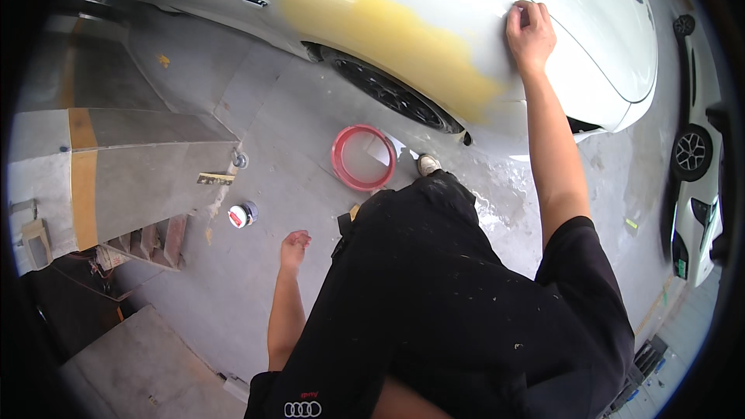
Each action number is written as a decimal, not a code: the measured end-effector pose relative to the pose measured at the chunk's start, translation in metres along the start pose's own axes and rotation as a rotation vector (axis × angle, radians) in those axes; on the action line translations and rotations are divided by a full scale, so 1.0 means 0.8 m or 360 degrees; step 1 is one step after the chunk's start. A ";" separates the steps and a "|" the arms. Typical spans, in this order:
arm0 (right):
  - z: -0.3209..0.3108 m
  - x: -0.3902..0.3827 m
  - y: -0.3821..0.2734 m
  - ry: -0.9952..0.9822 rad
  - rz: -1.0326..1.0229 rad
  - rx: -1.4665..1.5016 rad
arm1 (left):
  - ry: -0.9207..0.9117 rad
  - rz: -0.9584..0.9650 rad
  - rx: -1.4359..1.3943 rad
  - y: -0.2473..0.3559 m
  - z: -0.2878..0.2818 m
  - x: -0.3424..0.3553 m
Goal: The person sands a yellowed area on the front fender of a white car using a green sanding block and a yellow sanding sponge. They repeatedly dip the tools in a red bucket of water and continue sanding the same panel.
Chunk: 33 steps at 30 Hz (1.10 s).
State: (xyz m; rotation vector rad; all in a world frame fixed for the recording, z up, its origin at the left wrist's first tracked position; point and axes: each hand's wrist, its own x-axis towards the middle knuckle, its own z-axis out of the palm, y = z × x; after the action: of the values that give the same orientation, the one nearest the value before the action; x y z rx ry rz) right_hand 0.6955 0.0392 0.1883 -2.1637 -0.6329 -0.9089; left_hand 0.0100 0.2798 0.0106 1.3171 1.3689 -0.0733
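Holds the left hand [295,248] half-curled, empty, left of the red basin [336,157]. Right of the yellow patch [388,27], rests the right hand [531,37], fingers bent, on the white car [466,1] by the hood's [596,35] edge; cannot tell whether gripping anything.

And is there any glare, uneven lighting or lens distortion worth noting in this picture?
Head view: fisheye distortion curves the white car at the right edge, and the corners go black; head view: bright glare on the wet floor and a pale reflection on water in the red basin; head view: the right hand on the front fender is well lit.
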 end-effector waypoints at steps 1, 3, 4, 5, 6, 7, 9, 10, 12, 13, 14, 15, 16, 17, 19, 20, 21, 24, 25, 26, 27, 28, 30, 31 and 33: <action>0.001 0.000 0.000 -0.0031 0.0023 -0.0011 | -0.0026 0.0020 -0.0004 -0.004 0.000 0.002; 0.002 0.000 0.002 -0.0007 -0.0017 -0.0020 | -0.0041 -0.0011 -0.0013 -0.021 0.004 0.003; 0.002 0.001 0.002 -0.0004 -0.0022 -0.0027 | -0.0036 0.0028 0.0003 -0.033 0.007 0.003; 0.003 0.001 0.003 0.0006 -0.0026 -0.0034 | -0.0044 0.0035 -0.0004 -0.045 0.012 0.001; 0.003 0.001 0.003 -0.0001 -0.0021 -0.0033 | -0.0051 -0.0012 -0.0053 -0.058 0.016 -0.002; 0.004 0.002 0.003 -0.0001 -0.0017 -0.0040 | -0.0069 0.0048 -0.0032 -0.070 0.021 -0.006; 0.004 0.002 0.003 -0.0006 -0.0003 -0.0061 | -0.0062 -0.0053 -0.0101 -0.092 0.031 -0.017; 0.004 0.002 0.002 -0.0014 -0.0005 -0.0087 | -0.0081 -0.0035 -0.0058 -0.101 0.036 -0.023; 0.004 0.002 0.001 -0.0003 -0.0022 -0.0053 | -0.0054 -0.0237 -0.0056 -0.112 0.044 -0.035; 0.003 0.002 0.001 0.0000 -0.0023 -0.0042 | -0.0037 -0.0218 -0.0011 -0.115 0.048 -0.040; 0.003 0.003 0.001 -0.0007 -0.0022 -0.0029 | -0.0044 -0.0232 0.0017 -0.116 0.052 -0.046; 0.003 0.003 0.001 -0.0016 -0.0010 -0.0013 | -0.0063 -0.0298 0.0037 -0.115 0.056 -0.049; 0.002 0.003 0.001 -0.0030 0.0002 0.0001 | -0.0035 -0.0312 0.0079 -0.113 0.059 -0.053; 0.002 0.003 0.001 -0.0044 0.0018 0.0009 | -0.0063 -0.0258 0.0106 -0.110 0.062 -0.055; 0.001 0.004 0.001 -0.0037 -0.0008 0.0004 | -0.0070 -0.0278 0.0175 -0.102 0.069 -0.056; 0.001 0.004 0.001 -0.0035 -0.0020 0.0001 | -0.0077 -0.0196 0.0125 -0.099 0.073 -0.056; 0.002 0.004 0.002 -0.0034 -0.0022 0.0003 | -0.0024 -0.0166 0.0128 -0.095 0.077 -0.054; 0.002 0.005 0.002 -0.0036 -0.0024 0.0008 | 0.0020 -0.0167 0.0060 -0.084 0.087 -0.045; 0.003 0.005 0.003 -0.0034 -0.0025 0.0008 | 0.0029 -0.0194 0.0005 -0.081 0.091 -0.042; 0.003 0.005 0.003 -0.0037 -0.0016 0.0007 | -0.0003 -0.0135 -0.0058 -0.079 0.094 -0.038; 0.004 0.005 0.003 -0.0025 -0.0028 0.0016 | -0.0022 -0.0088 -0.0139 -0.077 0.096 -0.034; 0.005 0.005 0.003 -0.0020 -0.0028 0.0021 | -0.0034 -0.0105 -0.0222 -0.076 0.099 -0.032; 0.005 0.005 0.004 -0.0013 -0.0026 0.0026 | -0.0042 -0.0021 -0.0158 -0.076 0.103 -0.028; 0.006 0.005 0.004 -0.0019 -0.0032 0.0019 | -0.0031 -0.0081 -0.0169 -0.077 0.104 -0.027; 0.006 0.005 0.004 -0.0017 -0.0037 0.0006 | -0.0013 -0.0053 -0.0104 -0.082 0.106 -0.028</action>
State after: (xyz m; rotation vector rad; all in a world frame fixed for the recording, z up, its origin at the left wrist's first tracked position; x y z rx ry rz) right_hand 0.7024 0.0413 0.1878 -2.1635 -0.6662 -0.9082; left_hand 0.0122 0.1830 -0.0414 1.2384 1.3755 -0.0563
